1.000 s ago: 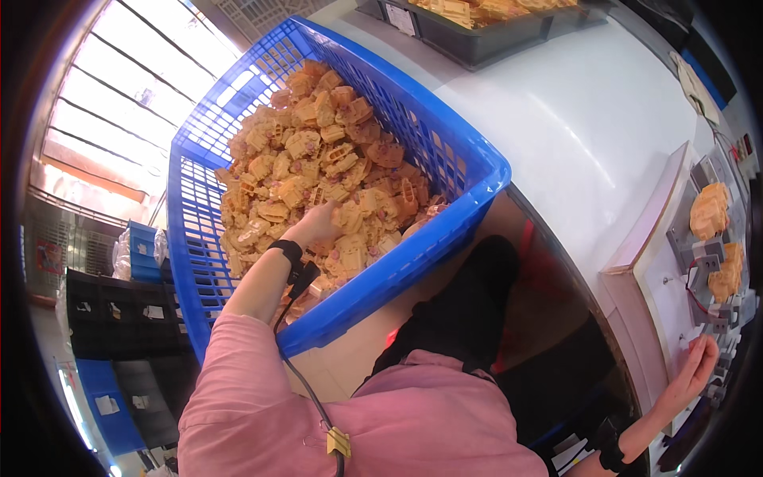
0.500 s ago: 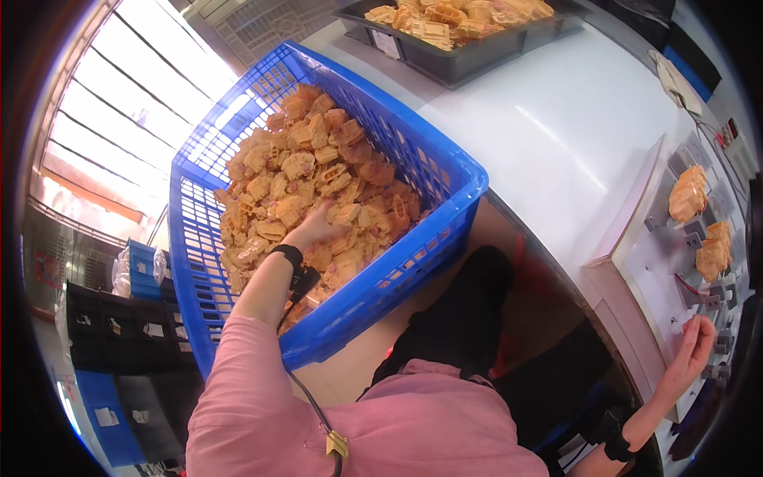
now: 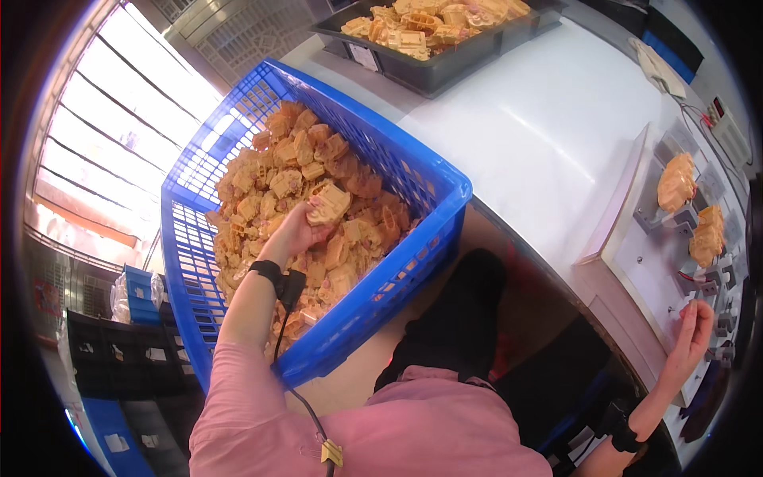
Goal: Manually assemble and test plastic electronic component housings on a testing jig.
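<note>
Piece (image 3: 328, 204) in tan is gripped at its near edge by the left hand (image 3: 296, 234), thumb and fingers closed around it, and it's held over the heap (image 3: 280, 182) of similar pieces in the blue crate (image 3: 457, 196); whether it's still touching the ones underneath can't really be told. A black band (image 3: 269, 273) is worn on that wrist, with a cable (image 3: 278, 342) run down along the pink shirt (image 3: 397, 421). Over on the far right, the right hand (image 3: 690, 338) is held up beside the white fixture (image 3: 636, 261), fingers bunched together, and whether anything's pinched in them can't be made out. Two more tan pieces (image 3: 675, 182) are seated on that fixture, farther from the body than the hand. Past the crate, a dark tray (image 3: 453, 73) is piled with the same stuff on the white table (image 3: 517, 127).
</note>
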A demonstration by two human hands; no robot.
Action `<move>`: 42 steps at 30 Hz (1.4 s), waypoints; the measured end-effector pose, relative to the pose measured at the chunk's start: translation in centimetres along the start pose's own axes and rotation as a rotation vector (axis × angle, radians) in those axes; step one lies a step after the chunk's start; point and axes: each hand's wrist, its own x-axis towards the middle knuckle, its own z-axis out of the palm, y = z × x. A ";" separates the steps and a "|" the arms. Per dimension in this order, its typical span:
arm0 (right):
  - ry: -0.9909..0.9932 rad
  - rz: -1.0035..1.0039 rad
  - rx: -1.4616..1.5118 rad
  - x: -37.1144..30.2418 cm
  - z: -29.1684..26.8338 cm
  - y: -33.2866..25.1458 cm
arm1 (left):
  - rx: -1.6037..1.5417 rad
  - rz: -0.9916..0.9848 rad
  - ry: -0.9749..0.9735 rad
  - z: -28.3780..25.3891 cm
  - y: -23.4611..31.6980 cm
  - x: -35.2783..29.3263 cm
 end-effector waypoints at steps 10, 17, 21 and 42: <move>0.064 -0.013 0.152 -0.8 0.3 -1.2 | -0.397 0.178 -0.903 18.7 9.6 -12.3; 0.072 0.049 0.356 -0.8 1.6 -3.3 | -0.385 -0.004 -1.100 32.9 7.2 -16.9; 0.118 0.044 0.416 -0.6 1.9 -2.9 | -0.348 -0.192 -1.194 38.9 5.3 -19.0; 0.537 -0.194 0.260 -0.7 -3.3 -3.1 | 0.019 -0.186 -1.220 52.1 1.6 -22.6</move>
